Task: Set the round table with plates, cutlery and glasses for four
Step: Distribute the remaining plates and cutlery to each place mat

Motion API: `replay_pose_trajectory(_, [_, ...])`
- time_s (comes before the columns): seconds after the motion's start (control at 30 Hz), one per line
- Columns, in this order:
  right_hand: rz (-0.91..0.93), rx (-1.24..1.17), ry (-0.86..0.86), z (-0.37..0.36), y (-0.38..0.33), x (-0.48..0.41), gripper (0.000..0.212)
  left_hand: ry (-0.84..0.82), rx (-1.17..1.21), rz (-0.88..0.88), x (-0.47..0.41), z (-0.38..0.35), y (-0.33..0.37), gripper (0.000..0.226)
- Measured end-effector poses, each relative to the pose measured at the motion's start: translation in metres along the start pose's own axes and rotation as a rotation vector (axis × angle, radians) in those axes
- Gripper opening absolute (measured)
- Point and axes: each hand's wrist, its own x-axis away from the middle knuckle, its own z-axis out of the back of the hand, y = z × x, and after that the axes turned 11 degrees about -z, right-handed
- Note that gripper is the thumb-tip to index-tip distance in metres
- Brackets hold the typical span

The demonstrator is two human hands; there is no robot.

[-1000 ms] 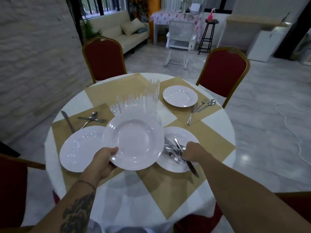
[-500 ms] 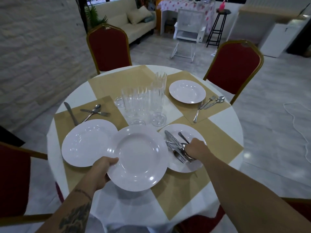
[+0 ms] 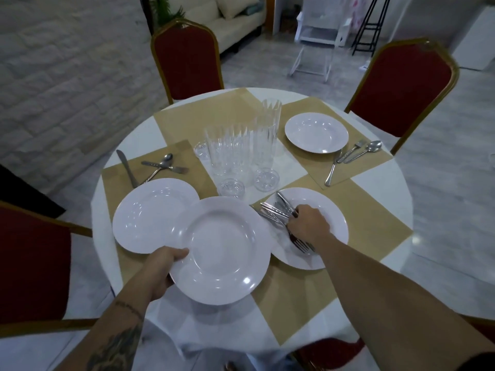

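Plate (image 3: 222,250) in left hand (image 3: 163,266), seemingly overlapping neighbours.

A: Plate count?
B: Four white plates (image 3: 316,133) are visible.
A: Glasses?
B: A clear cluster of glasses (image 3: 241,153) at table centre; at least four, exact number cannot be resolved.
A: Cutlery?
B: Three loose pieces far left (image 3: 160,167), three far right (image 3: 353,153), plus one gripped bundle (image 3: 278,212), uncountable.
A: Chairs?
B: Two red chairs (image 3: 401,87) in full view; two more partly visible.
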Motion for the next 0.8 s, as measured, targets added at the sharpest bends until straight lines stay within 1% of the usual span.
replay_pose_trajectory(0.03, [-0.007, -0.029, -0.008, 0.002, -0.001, -0.001, 0.005, -0.004, -0.003, -0.003, 0.002, 0.000, 0.000, 0.013])
replay_pose_trajectory(0.2, [-0.065, -0.267, -0.010, 0.030, -0.004, -0.005, 0.014, -0.040, 0.005, -0.004, 0.004, 0.003, -0.004, 0.010])
replay_pose_trajectory(0.33, [-0.085, -0.306, -0.019, 0.054, -0.007, 0.000, 0.020, -0.069, 0.000, -0.004, 0.007, 0.001, -0.006, 0.006])
replay_pose_trajectory(0.4, [-0.093, -0.341, -0.030, 0.064, -0.008, 0.002, 0.021, -0.072, 0.007, -0.017, 0.008, -0.002, -0.006, 0.008])
replay_pose_trajectory(0.5, [-0.080, -0.388, 0.001, 0.080, -0.006, 0.010, 0.014, -0.090, 0.000, -0.036, 0.013, -0.003, -0.005, 0.013])
replay_pose_trajectory(0.6, [-0.073, -0.448, 0.027, 0.097, -0.006, 0.016, 0.012, -0.103, -0.022, -0.041, 0.015, 0.001, -0.003, 0.011])
replay_pose_trajectory(0.8, [-0.073, -0.427, -0.041, 0.115, -0.014, 0.034, 0.019, -0.128, -0.001, -0.060, 0.024, 0.005, 0.000, 0.013])
